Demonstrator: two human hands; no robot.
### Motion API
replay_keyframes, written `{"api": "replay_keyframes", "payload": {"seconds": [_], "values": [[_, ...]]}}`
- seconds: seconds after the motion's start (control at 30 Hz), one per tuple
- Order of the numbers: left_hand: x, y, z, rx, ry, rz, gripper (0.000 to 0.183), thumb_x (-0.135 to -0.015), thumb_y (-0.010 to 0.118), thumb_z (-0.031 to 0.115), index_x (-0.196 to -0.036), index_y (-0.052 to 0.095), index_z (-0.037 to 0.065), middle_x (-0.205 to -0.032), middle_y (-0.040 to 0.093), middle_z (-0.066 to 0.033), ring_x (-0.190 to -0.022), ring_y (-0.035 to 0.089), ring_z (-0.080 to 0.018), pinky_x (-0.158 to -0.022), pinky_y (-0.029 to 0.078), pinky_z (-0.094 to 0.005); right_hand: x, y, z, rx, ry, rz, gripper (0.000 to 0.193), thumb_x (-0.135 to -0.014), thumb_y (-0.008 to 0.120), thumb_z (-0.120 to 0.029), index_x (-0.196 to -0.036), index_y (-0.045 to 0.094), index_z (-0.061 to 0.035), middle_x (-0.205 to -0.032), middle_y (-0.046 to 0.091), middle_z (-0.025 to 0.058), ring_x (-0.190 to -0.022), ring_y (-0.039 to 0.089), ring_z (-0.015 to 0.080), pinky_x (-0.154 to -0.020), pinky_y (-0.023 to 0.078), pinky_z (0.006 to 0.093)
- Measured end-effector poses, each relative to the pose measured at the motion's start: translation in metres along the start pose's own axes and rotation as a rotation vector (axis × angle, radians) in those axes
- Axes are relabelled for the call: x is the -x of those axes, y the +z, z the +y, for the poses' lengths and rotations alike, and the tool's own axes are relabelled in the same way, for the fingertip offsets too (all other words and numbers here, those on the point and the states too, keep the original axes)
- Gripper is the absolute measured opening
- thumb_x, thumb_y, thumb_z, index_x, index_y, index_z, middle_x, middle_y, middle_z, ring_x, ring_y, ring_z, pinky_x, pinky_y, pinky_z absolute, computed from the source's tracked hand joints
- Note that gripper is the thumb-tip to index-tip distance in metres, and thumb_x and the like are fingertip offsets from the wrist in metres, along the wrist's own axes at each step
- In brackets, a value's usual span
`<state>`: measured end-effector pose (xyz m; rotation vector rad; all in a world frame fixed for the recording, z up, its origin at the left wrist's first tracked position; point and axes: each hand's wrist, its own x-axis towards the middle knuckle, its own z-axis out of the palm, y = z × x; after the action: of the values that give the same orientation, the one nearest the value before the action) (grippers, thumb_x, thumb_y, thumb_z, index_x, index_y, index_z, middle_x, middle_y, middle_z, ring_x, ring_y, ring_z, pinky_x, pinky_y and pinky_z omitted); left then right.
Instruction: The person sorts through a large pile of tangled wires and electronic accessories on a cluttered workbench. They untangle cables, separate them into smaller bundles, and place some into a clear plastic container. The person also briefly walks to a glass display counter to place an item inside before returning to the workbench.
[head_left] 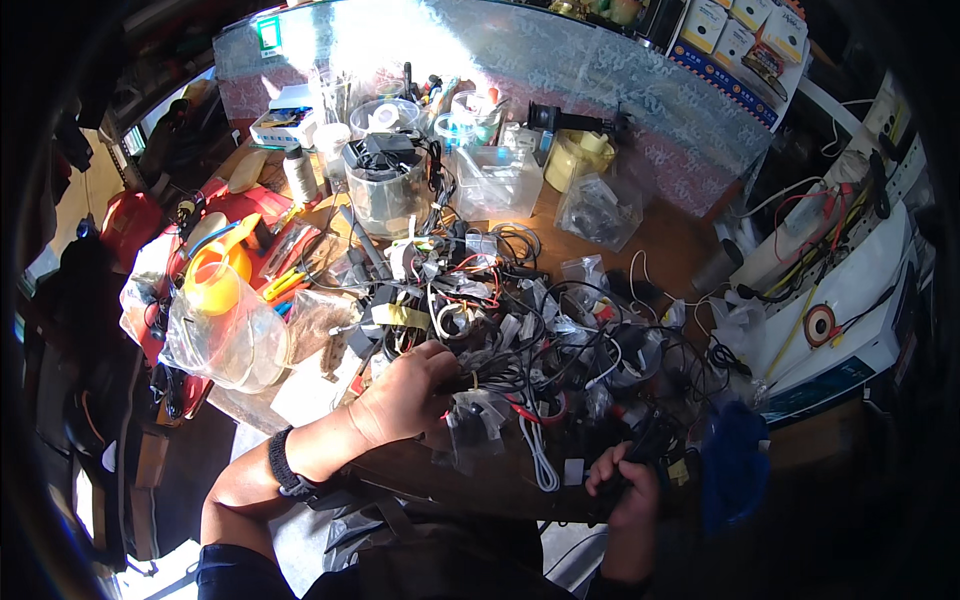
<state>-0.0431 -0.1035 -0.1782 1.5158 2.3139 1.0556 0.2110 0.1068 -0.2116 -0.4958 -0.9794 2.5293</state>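
My left hand (412, 388), with a dark woven band on its wrist, reaches into the heap at the table's middle. Its fingers are curled round the end of a bundle of black cables (500, 372); the fingertips are partly hidden. In shadow at the front edge, my right hand (625, 488) is closed on something black whose kind I cannot make out. A folded white cable (540, 455) hangs over the table edge between the hands. Beside it lie a small clear plastic bag (475, 420) and a red-handled tool (545, 410).
Tangled cables and small bags cover the middle of the table. Behind them stand a clear round tub (385, 195) and a clear square box (497, 185). A yellow-orange cup (215, 285) is at left, a blue cloth-like thing (735, 465) at right, and a white box (845, 330) beyond it.
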Motion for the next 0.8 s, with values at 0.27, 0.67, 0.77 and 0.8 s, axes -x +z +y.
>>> {"api": "replay_keyframes", "payload": {"seconds": [0.27,0.67,0.77,0.8], "values": [[0.019,-0.022,-0.006,1.388,-0.35,0.187,0.024,-0.076,0.057,-0.014,-0.094,0.055,0.001,-0.088,0.062,-0.0043,-0.08,0.059,-0.0123,-0.073,0.048,-0.0241,0.005,-0.002,-0.009,0.031,-0.036,0.025,0.016,-0.075,0.055,-0.012,-0.087,0.051,-0.0031,-0.073,0.053,0.0124,-0.065,0.056,0.0249,-0.054,0.046,0.035],[-0.002,-0.021,0.001,0.998,-0.198,0.288,0.027,-0.071,0.055,-0.014,-0.09,0.049,0.004,-0.094,0.052,-0.0014,-0.092,0.05,-0.0095,-0.081,0.039,-0.0219,-0.008,0.042,-0.069,0.496,-0.189,0.041,0.02,-0.074,0.056,-0.016,-0.088,0.048,-0.0027,-0.07,0.053,0.0107,-0.062,0.056,0.0219,-0.051,0.045,0.0311],[-0.008,-0.029,0.01,0.287,-0.15,0.197,0.035,-0.069,0.061,-0.008,-0.098,0.047,0.004,-0.104,0.05,-0.0084,-0.1,0.05,-0.0186,-0.088,0.039,-0.0281,-0.011,0.057,-0.081,0.631,-0.203,0.072,0.017,-0.074,0.055,-0.013,-0.084,0.051,-0.0002,-0.071,0.055,0.0116,-0.064,0.057,0.0211,-0.055,0.046,0.0299],[-0.011,-0.027,0.013,0.257,-0.131,0.199,0.037,-0.068,0.063,-0.007,-0.1,0.047,0.004,-0.107,0.048,-0.0096,-0.102,0.049,-0.0209,-0.089,0.038,-0.0298,-0.013,0.061,-0.084,0.672,-0.196,0.083,0.016,-0.075,0.054,-0.013,-0.083,0.052,0.0003,-0.071,0.056,0.0117,-0.064,0.058,0.0209,-0.056,0.046,0.0297]]}}
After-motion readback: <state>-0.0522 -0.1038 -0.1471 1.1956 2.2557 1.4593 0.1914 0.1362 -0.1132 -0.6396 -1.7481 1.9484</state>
